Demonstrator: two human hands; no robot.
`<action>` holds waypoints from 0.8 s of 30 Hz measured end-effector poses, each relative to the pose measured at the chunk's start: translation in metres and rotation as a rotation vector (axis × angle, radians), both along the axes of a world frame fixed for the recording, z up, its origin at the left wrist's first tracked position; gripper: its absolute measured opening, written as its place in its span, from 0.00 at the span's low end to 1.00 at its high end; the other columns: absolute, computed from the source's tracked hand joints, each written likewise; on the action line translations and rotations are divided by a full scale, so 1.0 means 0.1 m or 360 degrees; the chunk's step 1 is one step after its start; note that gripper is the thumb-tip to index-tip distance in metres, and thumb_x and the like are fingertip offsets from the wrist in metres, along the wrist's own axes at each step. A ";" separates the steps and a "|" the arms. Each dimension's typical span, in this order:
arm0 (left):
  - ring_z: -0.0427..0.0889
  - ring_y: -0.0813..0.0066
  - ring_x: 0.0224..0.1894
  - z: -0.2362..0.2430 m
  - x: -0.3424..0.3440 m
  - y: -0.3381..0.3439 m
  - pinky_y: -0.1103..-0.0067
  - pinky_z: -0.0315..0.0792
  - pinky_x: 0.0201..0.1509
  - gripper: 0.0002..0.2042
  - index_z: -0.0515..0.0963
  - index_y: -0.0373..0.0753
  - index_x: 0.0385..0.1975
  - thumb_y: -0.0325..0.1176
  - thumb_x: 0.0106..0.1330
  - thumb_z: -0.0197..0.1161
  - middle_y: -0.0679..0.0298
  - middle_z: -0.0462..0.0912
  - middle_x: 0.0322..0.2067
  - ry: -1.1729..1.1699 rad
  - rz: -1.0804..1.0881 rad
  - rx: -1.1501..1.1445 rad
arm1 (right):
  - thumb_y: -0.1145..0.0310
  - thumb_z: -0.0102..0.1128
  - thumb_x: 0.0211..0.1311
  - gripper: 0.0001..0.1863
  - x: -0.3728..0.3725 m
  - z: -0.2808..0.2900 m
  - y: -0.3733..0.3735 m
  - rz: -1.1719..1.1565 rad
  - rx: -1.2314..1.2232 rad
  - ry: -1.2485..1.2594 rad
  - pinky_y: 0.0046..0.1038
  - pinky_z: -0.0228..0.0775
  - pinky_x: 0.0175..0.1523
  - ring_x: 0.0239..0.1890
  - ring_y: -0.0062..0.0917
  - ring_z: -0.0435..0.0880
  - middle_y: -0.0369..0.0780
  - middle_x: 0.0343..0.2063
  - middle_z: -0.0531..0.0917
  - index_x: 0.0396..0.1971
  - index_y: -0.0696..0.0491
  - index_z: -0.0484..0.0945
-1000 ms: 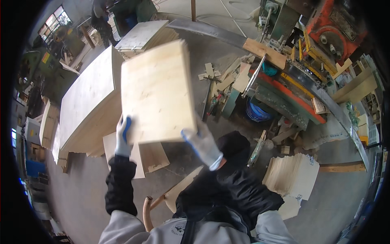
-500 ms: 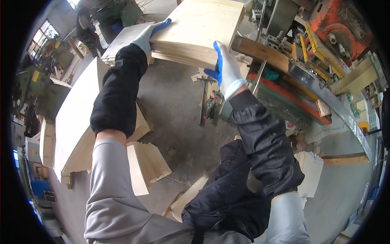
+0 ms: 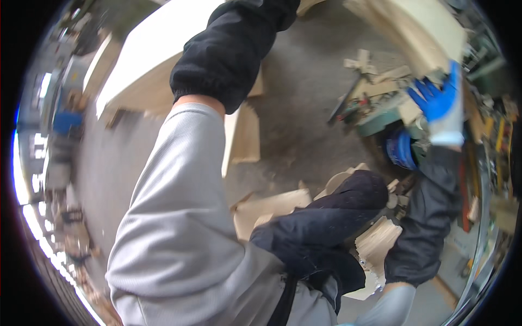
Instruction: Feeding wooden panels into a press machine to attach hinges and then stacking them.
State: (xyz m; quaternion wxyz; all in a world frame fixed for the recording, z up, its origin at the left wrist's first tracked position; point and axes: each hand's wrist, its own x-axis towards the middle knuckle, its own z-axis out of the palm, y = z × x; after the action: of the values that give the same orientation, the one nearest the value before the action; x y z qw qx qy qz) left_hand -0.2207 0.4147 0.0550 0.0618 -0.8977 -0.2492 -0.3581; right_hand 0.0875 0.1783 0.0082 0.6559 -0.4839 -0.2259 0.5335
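Note:
My right hand (image 3: 439,106), in a white glove with a blue palm, has its fingers spread. It is at the lower edge of a pale stack of wooden boards (image 3: 429,27) at the upper right; blur hides whether it touches them. Beyond the upper edge of the picture, my left hand is out of sight. Only my left arm in its black sleeve cover (image 3: 223,54) shows, crossing in front of a large stack of pale curved boards (image 3: 147,60).
Wood offcuts (image 3: 380,87) lie near a dark bar below the stack. A blue bucket (image 3: 401,148) stands by my right forearm. Loose boards (image 3: 272,206) lie on the floor (image 3: 304,103) close to my leg. Machinery lines the right side.
The view has swung, so the board stack now sits at the upper right. My left hand has left the picture. My right hand has moved right, fingers still spread.

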 end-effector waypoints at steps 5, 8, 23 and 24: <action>0.77 0.83 0.38 -1.85 -2.58 -0.20 0.82 0.73 0.45 0.23 0.81 0.33 0.54 0.47 0.72 0.65 0.67 0.81 0.39 -0.0258 0.0631 -0.1533 | 0.51 0.48 0.79 0.35 -0.56 -0.69 -0.88 -0.0112 0.0111 -0.0255 0.45 0.66 0.72 0.70 0.42 0.70 0.53 0.73 0.62 0.79 0.48 0.54; 0.77 0.42 0.63 -2.85 -4.19 -1.47 0.64 0.71 0.69 0.47 0.70 0.28 0.66 0.59 0.55 0.75 0.37 0.79 0.58 0.0242 0.1626 -0.1315 | 0.51 0.50 0.79 0.34 -1.11 -1.21 -1.43 0.0112 -0.0132 -0.0156 0.40 0.68 0.69 0.68 0.38 0.72 0.48 0.69 0.70 0.76 0.51 0.59; 0.77 0.61 0.64 -3.56 -4.69 -3.30 0.72 0.70 0.69 0.50 0.57 0.27 0.73 0.34 0.53 0.83 0.48 0.75 0.64 -0.1008 0.1576 -0.1977 | 0.54 0.73 0.64 0.65 -4.25 -3.36 -1.27 0.1580 -0.0810 -0.0125 0.26 0.55 0.75 0.70 0.31 0.71 0.50 0.69 0.71 0.77 0.63 0.27; 0.75 0.62 0.65 -3.62 -4.73 -3.41 0.72 0.69 0.70 0.50 0.57 0.26 0.73 0.33 0.54 0.83 0.49 0.74 0.65 -0.1100 0.1568 -0.1924 | 0.55 0.74 0.63 0.63 -4.36 -3.36 -1.31 0.1494 -0.0740 -0.0154 0.26 0.55 0.75 0.71 0.32 0.69 0.50 0.70 0.69 0.78 0.64 0.31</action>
State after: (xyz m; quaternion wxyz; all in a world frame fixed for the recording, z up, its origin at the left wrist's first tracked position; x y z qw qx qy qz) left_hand -0.6934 0.0739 -0.3073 -0.3589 -0.4057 -0.7645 -0.3496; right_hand -0.3487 0.0472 -0.3277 0.2103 -0.4874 -0.3242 0.7830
